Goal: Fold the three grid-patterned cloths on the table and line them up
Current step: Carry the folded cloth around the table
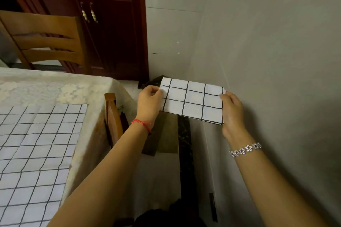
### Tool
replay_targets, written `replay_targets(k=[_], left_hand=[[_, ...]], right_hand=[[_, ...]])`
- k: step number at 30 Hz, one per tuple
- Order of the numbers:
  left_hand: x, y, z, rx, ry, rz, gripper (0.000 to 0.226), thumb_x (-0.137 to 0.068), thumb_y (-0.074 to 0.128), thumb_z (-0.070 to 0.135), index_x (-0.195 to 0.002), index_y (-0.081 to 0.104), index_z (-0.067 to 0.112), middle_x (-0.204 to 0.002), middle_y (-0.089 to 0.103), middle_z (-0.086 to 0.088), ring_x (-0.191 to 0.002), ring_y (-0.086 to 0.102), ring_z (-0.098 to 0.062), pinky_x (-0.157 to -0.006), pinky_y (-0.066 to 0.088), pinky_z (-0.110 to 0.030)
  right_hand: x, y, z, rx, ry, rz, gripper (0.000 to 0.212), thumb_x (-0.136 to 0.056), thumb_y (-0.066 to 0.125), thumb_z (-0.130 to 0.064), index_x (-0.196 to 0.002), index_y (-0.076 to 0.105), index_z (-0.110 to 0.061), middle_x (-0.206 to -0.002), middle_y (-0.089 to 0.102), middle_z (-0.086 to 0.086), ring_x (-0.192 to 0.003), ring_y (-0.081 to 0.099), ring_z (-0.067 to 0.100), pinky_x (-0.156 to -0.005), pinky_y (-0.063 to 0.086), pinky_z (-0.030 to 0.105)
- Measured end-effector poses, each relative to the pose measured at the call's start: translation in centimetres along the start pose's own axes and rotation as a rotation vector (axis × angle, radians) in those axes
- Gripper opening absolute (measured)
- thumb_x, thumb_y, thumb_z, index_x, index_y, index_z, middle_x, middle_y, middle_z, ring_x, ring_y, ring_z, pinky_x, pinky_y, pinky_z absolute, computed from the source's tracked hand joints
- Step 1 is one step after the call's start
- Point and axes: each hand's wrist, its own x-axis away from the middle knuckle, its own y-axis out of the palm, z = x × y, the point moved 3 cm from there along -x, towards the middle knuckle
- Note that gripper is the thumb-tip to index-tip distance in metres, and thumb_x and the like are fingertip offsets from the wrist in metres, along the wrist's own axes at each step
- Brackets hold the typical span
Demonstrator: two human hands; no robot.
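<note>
Unfolded cloth (36, 153) flat on tabletop's right edge. Left hand (148, 102), right hand (231, 109) pinch ends of folded cloth (192, 101), held off-table. Risk: loose pinch, layers slip, fold opens.

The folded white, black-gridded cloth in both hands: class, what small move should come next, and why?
Probably carry the folded white grid cloth left and lay it on the cream-clothed table: the left hand and right hand pinch its ends in mid-air beyond the table edge.
</note>
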Motion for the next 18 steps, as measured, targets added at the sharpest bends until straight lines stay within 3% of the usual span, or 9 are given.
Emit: replay_targets(k=[5,9,12,18], left_hand=[[-3.6,0.9,-0.2,0.03,-0.048,0.031,0.019,-0.093,0.046,0.011,-0.075,0.051,0.016,-0.067,0.046,0.003,-0.057,0.041,-0.007,-0.039,0.034,-0.005],[-7.4,2.0,0.3,0.07,-0.077,0.073,0.023,-0.094,0.047,0.014,-0.071,0.048,0.017,-0.064,0.041,0.002,-0.055,0.037,-0.008,-0.038,0.032,-0.007],[-10.3,2.9,1.4,0.084,-0.085,0.124,0.029,-0.094,0.05,0.017,-0.065,0.045,0.016,-0.059,0.037,0.003,-0.053,0.033,-0.008,-0.036,0.028,-0.006],[-15.3,4.9,3.2,0.18,-0.101,0.216,0.016,-0.093,0.051,0.013,-0.079,0.058,0.011,-0.066,0.051,0.001,-0.059,0.045,-0.008,-0.042,0.037,-0.006]], right_hand=[[-4.3,2.1,0.3,0.03,0.008,-0.017,0.015,-0.092,0.047,-0.004,-0.103,0.055,-0.011,-0.078,0.058,-0.001,-0.064,0.054,0.008,-0.044,0.044,0.01],[-8.7,4.3,0.3,0.055,0.009,-0.058,0.015,-0.092,0.049,-0.007,-0.104,0.055,-0.013,-0.089,0.059,0.004,-0.074,0.056,0.013,-0.057,0.049,0.018],[-12.5,6.2,-0.4,0.053,0.01,-0.101,0.015,-0.092,0.049,-0.007,-0.105,0.055,-0.012,-0.083,0.058,0.0,-0.069,0.055,0.01,-0.05,0.047,0.014],[-19.2,9.4,-1.9,0.082,-0.012,-0.173,0.017,-0.091,0.051,-0.009,-0.107,0.058,-0.013,-0.091,0.06,0.002,-0.082,0.056,0.016,-0.077,0.049,0.033]])
